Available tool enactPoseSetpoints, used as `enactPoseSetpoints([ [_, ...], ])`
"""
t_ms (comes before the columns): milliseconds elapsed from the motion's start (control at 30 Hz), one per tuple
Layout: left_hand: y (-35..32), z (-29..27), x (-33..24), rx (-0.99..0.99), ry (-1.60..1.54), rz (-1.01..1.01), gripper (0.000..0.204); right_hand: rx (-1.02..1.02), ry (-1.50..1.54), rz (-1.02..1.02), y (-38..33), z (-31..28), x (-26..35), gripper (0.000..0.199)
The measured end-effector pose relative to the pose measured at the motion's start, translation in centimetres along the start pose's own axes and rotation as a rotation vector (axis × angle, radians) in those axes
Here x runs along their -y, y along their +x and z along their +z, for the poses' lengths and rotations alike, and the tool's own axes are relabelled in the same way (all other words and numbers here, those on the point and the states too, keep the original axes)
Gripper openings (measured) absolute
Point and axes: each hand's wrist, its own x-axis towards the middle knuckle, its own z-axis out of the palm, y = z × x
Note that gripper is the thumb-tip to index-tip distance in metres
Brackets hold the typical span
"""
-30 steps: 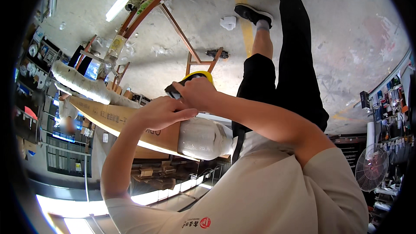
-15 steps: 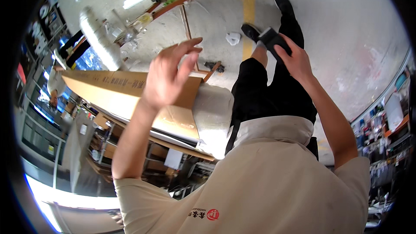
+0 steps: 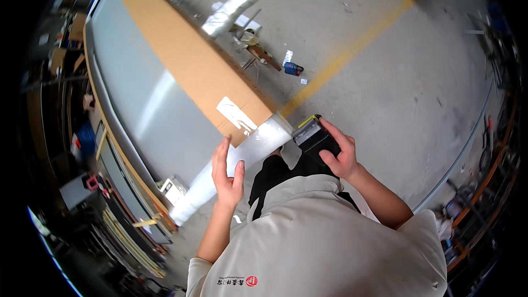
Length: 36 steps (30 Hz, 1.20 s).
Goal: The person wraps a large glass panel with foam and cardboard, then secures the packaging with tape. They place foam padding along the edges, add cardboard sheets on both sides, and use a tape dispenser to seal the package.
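- While the person stands at the near end of the long cardboard box (image 3: 187,60), the right hand (image 3: 338,157) holds a black handheld device (image 3: 312,136) with a yellow edge, fingers wrapped round its body and thumb along its side.
- Left hand (image 3: 228,173) is raised edge-on, fingers straight and close together, holding nothing, just beside the plastic-wrapped roll (image 3: 236,165) that sticks out from under the box's near end.
- A strip of pale tape (image 3: 235,115) lies across the box near that end corner.
- Box and roll rest on a long grey table (image 3: 137,104), the box along its far edge.
- Beyond the box, on the concrete floor (image 3: 418,77), lie a second wrapped roll (image 3: 234,8), a wooden stand (image 3: 261,52) and a small blue-and-red tool (image 3: 293,68).
- A yellow floor line (image 3: 352,49) runs diagonally toward the device.
- Cluttered shelving (image 3: 484,187) fills the room's right side.
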Motion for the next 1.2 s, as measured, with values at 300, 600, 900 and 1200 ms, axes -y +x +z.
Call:
enactPoseSetpoints([
  [300, -12.5, -8.4, -1.3, 0.172, -0.974, -0.41, 0.027, 0.456, -0.267, -0.467, -6.4, 12.0, 9.5, 0.068],
  [600, -31.1, -19.0, 12.7, 0.2, -1.045, -0.379, 0.023, 0.477, -0.245, -0.184, -24.4, 31.6, 13.7, 0.065],
  [900, -42.0, -24.6, 19.6, 0.079, -0.874, -0.404, 0.015, 0.603, -0.32, 0.048, -32.7, 42.9, 19.7, 0.06],
  [1200, -38.5, -41.3, 27.2, -0.166, -0.229, -0.32, 0.021, 0.489, -0.299, 0.149, -39.5, 50.7, 17.4, 0.056],
])
